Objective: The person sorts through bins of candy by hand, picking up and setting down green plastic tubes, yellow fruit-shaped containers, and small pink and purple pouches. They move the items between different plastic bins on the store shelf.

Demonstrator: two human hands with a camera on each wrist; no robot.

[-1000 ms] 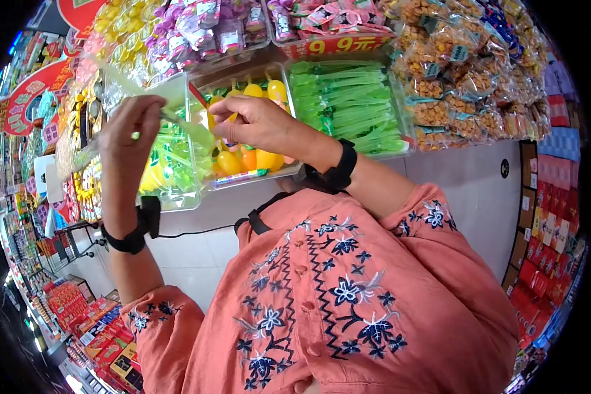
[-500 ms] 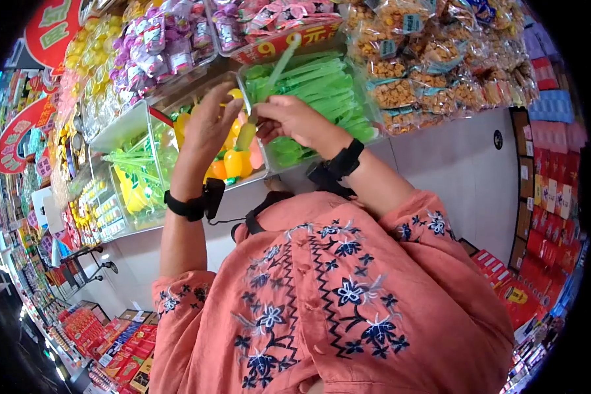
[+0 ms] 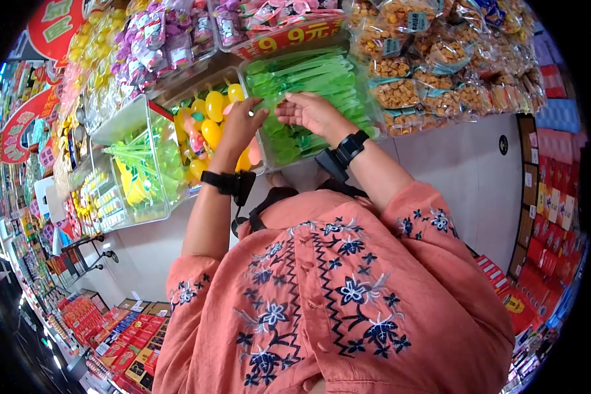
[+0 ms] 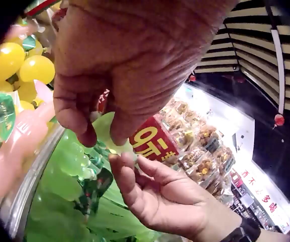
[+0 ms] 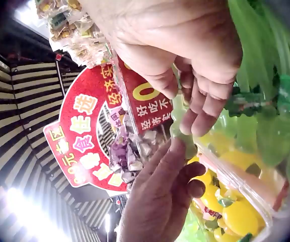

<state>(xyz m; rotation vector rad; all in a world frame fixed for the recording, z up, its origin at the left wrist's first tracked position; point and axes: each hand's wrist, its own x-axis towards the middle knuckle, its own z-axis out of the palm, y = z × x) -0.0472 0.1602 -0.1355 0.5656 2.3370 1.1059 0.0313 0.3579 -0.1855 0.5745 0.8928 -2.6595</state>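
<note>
Both hands meet over a bin of long green jelly sticks (image 3: 302, 79). A pale green translucent jelly stick (image 5: 181, 118) spans the space between their fingertips; in the head view it blends with the sticks behind. My left hand (image 3: 241, 128) pinches one end of it between thumb and finger, palm turned down. From the other side, my right hand (image 3: 310, 114) pinches it too, its thumb and fingertips (image 4: 127, 164) close to the left hand's. Left of the hands, yellow mango-shaped packs (image 3: 211, 105) fill the neighbouring bin.
A clear bin (image 3: 166, 151) of green and yellow packs stands farther left. Bagged snacks (image 3: 433, 72) are piled at the right. Behind the bins run a red price sign (image 3: 289, 41) and purple packs (image 3: 154, 39). Clear plastic walls separate the bins.
The left hand has swung right from the left bin, and the right hand also moved right. Half a second ago the right hand held the stick raised, left hand apart; now both pinch it.
</note>
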